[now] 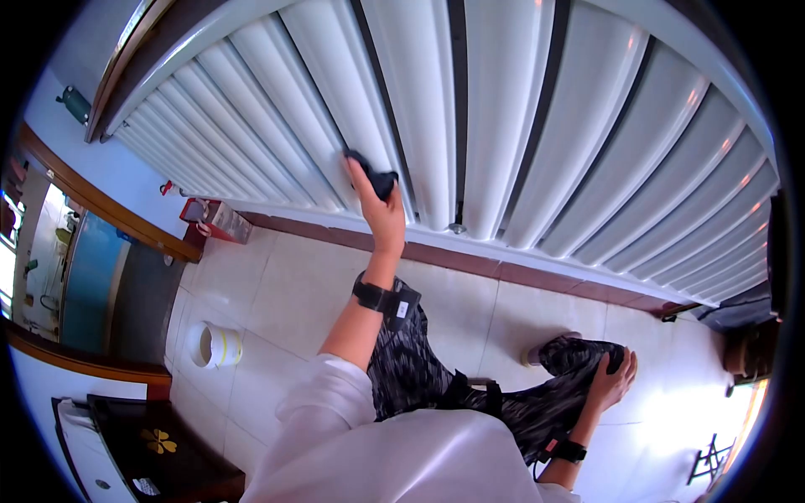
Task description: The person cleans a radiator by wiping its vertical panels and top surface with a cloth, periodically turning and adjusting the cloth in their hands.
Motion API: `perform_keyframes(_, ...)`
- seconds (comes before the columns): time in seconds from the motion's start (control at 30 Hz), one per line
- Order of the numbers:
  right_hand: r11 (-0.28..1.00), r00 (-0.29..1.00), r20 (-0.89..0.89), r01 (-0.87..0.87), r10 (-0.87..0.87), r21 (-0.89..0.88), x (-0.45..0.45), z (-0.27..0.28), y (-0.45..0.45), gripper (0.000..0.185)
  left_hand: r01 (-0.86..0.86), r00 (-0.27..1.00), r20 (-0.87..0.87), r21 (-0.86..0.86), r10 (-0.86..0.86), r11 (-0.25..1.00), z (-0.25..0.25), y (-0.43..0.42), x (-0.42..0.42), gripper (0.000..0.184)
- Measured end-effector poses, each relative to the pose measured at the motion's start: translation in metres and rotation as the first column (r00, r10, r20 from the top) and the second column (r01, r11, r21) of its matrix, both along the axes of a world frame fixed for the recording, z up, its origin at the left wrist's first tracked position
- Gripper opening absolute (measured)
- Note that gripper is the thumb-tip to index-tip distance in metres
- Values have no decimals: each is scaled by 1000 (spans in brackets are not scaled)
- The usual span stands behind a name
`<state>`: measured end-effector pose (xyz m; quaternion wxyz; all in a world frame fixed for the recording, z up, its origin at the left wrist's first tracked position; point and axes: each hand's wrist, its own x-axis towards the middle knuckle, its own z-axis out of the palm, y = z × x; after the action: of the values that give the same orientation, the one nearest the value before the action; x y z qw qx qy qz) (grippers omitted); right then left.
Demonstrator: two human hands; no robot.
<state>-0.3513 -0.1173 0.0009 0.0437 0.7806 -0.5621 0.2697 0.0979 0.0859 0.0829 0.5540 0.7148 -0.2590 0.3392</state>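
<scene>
Head view: hands, two, bare. Left hand, one, grasping a dark cloth between thumb and fingers, the cloth against the columns of a white radiator. Right hand, one, curved over the knee of the patterned trousers (a black patch shows by its fingers; whether it is held or part of the garment cannot be told). Black wristbands, two: left wristband, with a labelled box; right wristband. Shoe, one, partly visible beyond the leg. Radiator surface: glossy, ribbed, dark gaps between columns, highlights toward the right. Floor: pale tiles, strong glare at right, meeting reddish-brown skirting beneath the radiator. Room, left side: white bucket, one, yellow-banded, on the tiles; red box, one, near the wall; dark cabinet, one, bearing a gold clover emblem; wood-framed doorway, one.
</scene>
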Motion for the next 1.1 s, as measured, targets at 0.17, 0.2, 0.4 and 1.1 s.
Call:
perform_keyframes(0.17,1000,1000,4,-16,16,25,-4,-1,-3,43,-89,995,53,110,84,990,-11,3,0,75)
perform_keyframes(0.2,1000,1000,7,-14,14,28,-4,-1,-2,43,-104,991,93,117,93,988,4,3,0,75)
perform_keyframes(0.4,999,1000,-4,14,-14,29,-2,1,-1,44,-74,952,304,74,48,995,121,-1,14,75)
perform_keyframes(1.1,1000,1000,13,15,-15,19,-8,-3,-3,43,-64,981,189,140,37,988,68,4,11,77)
